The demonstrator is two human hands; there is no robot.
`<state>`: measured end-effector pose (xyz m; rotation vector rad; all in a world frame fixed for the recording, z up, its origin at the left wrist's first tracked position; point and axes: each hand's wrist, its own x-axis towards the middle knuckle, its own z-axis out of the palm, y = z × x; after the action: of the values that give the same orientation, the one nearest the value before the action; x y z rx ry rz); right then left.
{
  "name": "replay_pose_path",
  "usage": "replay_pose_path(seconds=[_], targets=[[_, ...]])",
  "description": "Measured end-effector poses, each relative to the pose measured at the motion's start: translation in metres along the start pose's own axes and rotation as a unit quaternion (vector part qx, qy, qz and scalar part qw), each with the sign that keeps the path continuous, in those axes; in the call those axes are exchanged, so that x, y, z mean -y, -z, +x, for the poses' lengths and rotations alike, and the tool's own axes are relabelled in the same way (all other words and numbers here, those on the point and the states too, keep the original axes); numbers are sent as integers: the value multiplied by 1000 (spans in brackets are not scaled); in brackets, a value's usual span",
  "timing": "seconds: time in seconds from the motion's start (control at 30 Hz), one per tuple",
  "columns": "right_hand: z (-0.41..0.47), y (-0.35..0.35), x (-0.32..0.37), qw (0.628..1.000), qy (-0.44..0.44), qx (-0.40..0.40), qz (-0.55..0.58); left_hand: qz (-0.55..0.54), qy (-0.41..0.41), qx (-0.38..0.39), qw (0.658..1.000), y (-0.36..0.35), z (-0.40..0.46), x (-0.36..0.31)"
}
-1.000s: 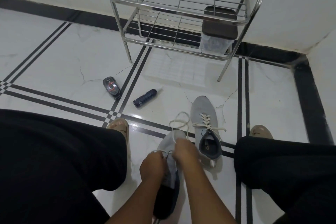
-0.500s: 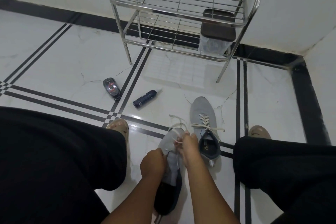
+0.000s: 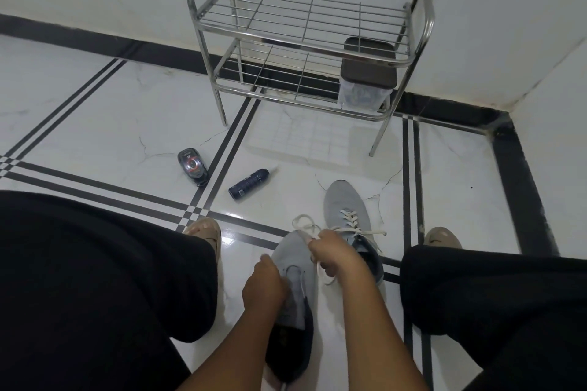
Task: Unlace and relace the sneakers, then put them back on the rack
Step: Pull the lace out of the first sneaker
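- since a second ago, right hand (image 3: 336, 252) shifted up toward the toe of the near sneaker (image 3: 293, 267), drawing the loose lace (image 3: 305, 224) shorter; left hand (image 3: 265, 287) slid a little further onto the upper
- likely mid-lacing on the near sneaker; best done by pulling slack through evenly, keeping the lace flat and both ends matched before moving to the next eyelet
- worth pinning the upper firmly so the shoe does not skate on the glossy floor (image 3: 95, 136)
- right hand: fingers curled and pinching the lace, wrist angled inward over the toe
- left hand: knuckles up, pressing on the tongue area; cannot tell whether its fingers grasp anything
- second sneaker (image 3: 346, 209) just beside, laced, toe pointing toward the rack (image 3: 305, 25), which stands well apart by the wall, holding only a small lidded bin (image 3: 368, 73)
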<state>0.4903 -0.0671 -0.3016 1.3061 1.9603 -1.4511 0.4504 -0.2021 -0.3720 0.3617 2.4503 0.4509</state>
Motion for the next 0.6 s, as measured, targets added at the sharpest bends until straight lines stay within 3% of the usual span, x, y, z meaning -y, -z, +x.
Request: replay_pose_path(seconds=[0.1,0.17,0.2,0.23,0.3,0.33,0.37,0.4,0.47,0.53,0.6], targets=[[-35,26,18,982,-7,176,-65,-66,-114,-2,991,12,13,-22],[-47,38,22,966,50,245,65,-31,-223,33,974,26,19,-42],[-46,43,22,950,92,237,182,-68,-235,61,968,31,19,-49],[-45,48,24,918,124,196,321,-151,-227,92,958,38,15,-53],[-38,62,25,810,143,13,568,-273,-164,165,934,53,8,-53],[-32,71,20,756,131,-108,632,-308,-142,195,921,59,7,-53],[-28,79,14,724,113,-217,645,-354,-122,227,899,62,10,-51],[-22,83,5,727,92,-298,612,-422,-108,262,861,68,9,-55],[-16,78,-9,803,45,-355,477,-560,-88,311,763,81,6,-67],[-13,52,-12,889,41,-204,407,-651,-81,318,685,94,5,-83],[-21,20,-8,918,43,55,391,-715,-76,281,636,107,3,-93]])
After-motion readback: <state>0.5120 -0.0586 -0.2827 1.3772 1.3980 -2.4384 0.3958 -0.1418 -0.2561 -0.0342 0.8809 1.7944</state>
